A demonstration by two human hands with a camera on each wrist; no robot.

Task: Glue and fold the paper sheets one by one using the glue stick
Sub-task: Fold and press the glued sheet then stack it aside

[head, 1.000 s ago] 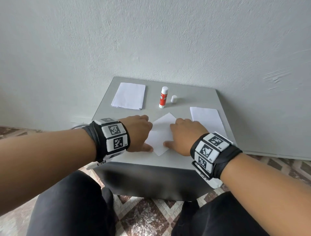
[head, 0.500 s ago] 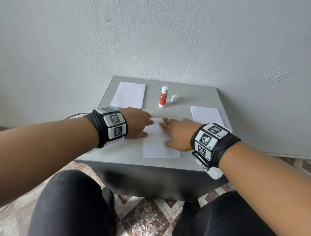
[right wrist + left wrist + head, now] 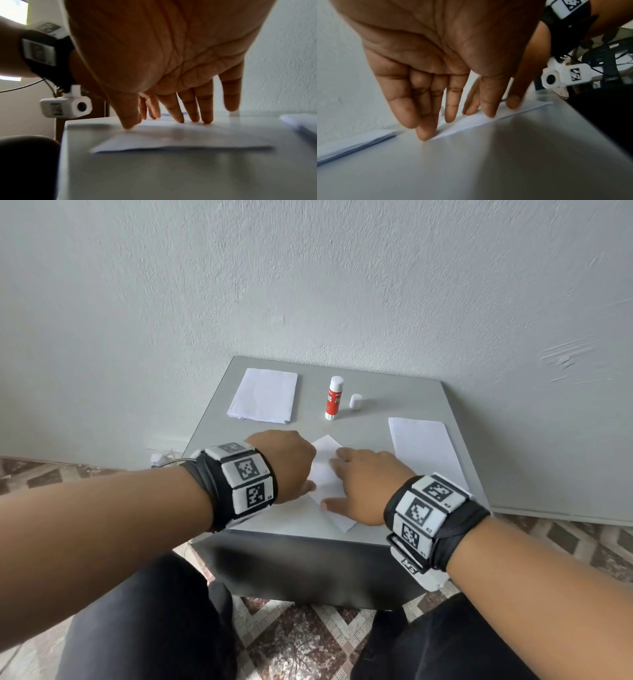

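A white paper sheet (image 3: 325,474) lies turned at an angle near the front of the small grey table (image 3: 376,405). My left hand (image 3: 291,463) presses its left side with straight fingers (image 3: 448,116). My right hand (image 3: 359,484) lies flat on its right side, fingertips (image 3: 193,119) down on the sheet (image 3: 180,140). The red-and-white glue stick (image 3: 333,398) stands uncapped at the back middle, with its white cap (image 3: 355,401) beside it to the right. Neither hand touches the glue stick.
A stack of white sheets (image 3: 263,395) lies at the back left, also seen as the stack (image 3: 354,143) in the left wrist view. Another white pile (image 3: 424,446) lies at the right edge. A grey wall (image 3: 308,285) backs the table; patterned floor lies below.
The sheet under my hands has turned from lying square to the table's edge to lying at an angle. Both hands stayed pressed on it and shifted slightly towards me.
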